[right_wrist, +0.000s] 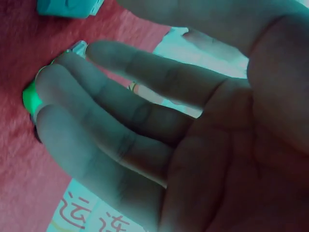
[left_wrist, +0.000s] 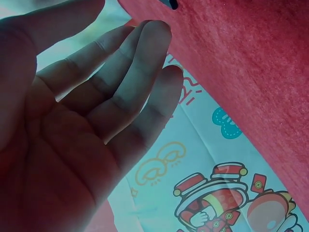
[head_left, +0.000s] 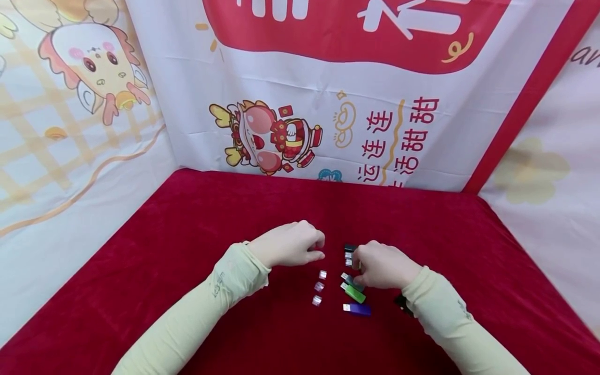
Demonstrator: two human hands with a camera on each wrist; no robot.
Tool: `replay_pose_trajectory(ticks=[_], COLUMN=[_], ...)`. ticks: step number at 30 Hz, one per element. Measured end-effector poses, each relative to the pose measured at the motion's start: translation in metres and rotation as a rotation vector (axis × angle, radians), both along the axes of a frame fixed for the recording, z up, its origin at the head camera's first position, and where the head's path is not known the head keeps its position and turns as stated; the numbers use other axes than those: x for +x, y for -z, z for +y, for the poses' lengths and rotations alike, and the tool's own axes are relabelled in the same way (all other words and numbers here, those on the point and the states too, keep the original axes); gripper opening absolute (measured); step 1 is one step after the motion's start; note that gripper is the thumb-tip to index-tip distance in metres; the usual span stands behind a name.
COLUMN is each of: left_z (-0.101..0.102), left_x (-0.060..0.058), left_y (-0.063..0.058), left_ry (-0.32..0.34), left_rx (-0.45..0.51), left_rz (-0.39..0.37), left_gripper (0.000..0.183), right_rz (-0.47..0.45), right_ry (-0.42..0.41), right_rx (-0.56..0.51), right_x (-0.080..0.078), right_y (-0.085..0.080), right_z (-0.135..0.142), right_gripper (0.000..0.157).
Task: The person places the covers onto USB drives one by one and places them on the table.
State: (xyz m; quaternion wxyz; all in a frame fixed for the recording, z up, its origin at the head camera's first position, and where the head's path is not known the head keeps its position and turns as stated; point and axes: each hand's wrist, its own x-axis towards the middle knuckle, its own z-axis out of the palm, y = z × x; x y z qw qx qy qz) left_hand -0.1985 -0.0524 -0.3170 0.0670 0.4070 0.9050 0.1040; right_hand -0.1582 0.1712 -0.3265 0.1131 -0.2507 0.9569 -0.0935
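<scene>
USB drives (head_left: 353, 294) lie in a column on the red cloth (head_left: 262, 333), connectors toward the left. The purple drive (head_left: 360, 310) lies nearest the wearer; the green drive and the dark grey drive (head_left: 354, 283) beyond it lie askew. Two further metal connectors (head_left: 348, 259) and a black piece (head_left: 350, 248) continue the column, partly covered by the right hand (head_left: 380, 264).

Three small clear pieces (head_left: 319, 286) form a facing column, apart from the drives. Progress, as judged: the two-column layout is well advanced. Remaining: alignment of the askew drives is incomplete, and no clear piece is fitted to a visible connector.

Right hand: fingers extended and relaxed at the drives; no grip visible, contact not determinable. Left hand (head_left: 292, 244): fingers loosely bent, holding nothing, beyond the clear pieces.

View differences: the right wrist view shows a green body (right_wrist: 32, 99) behind the fingertips and a teal block (right_wrist: 67, 7), unidentified; the head view hides that area. The left wrist view confirms a bare palm but shows none of the clear pieces.
</scene>
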Motion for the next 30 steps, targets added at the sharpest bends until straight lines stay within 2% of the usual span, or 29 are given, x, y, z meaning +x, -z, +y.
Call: replay_pose_trajectory(ticks=[6,9,15,21,30], left_z=[0.000,-0.001,0.000,0.001,0.000], left_x=[-0.002,-0.002,-0.001,0.000,0.000], left_y=[0.001,0.001,0.002,0.003,0.003], left_ry=[-0.013,-0.008,0.003,0.011,0.014], left_rx=[-0.011,-0.014,-0.018,-0.014,-0.020], left_rz=[0.005,0.002,-0.002,-0.011,-0.016], left_gripper=[0.021,0.020,0.015,0.014,0.013], right_rz=[-0.056,-0.042,-0.010,0.027,0.072], right_ry=[-0.023,-0.053,-0.062,-0.085,-0.089], right_rx=[0.023,0.031,0.037,0.032,0.032], right_x=[-0.001,-0.001,0.000,0.002,-0.001], right_y=[0.002,0.005,0.009,0.010,0.016], right_z=[-0.003,-0.002,-0.002,-0.002,-0.003], right_gripper=[0.015,0.013,0.013,0.024,0.024])
